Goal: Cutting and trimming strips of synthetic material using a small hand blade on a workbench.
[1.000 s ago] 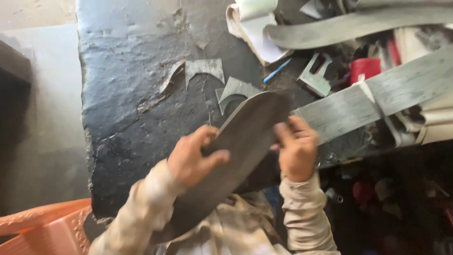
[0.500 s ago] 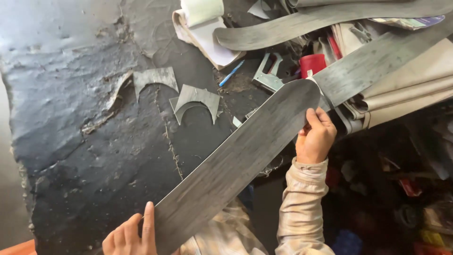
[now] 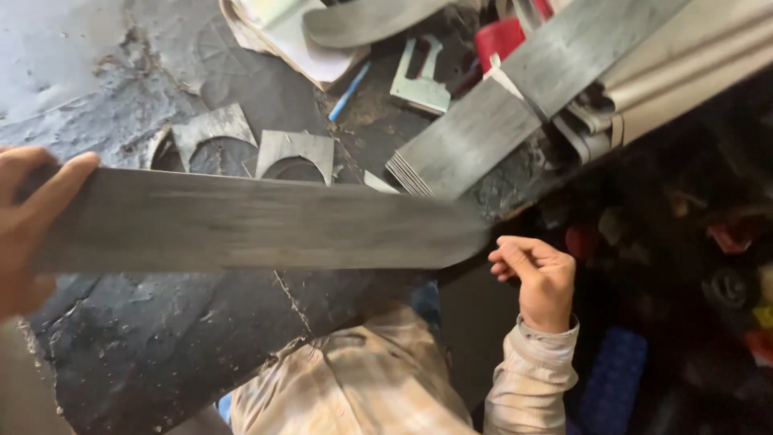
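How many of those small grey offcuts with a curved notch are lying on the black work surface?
2. One offcut lies left, just above the long grey strip held by the left hand; the second offcut lies right beside it. The strip may hide more.

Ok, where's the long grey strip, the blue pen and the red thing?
Long grey strip (image 3: 258,232): head view, middle of its flat face.
Blue pen (image 3: 349,92): head view, middle of its barrel.
Red thing (image 3: 501,40): head view, its front face.

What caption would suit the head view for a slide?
Left hand holds one end of a long grey strip above a dark worn table; right hand is just off its other end.
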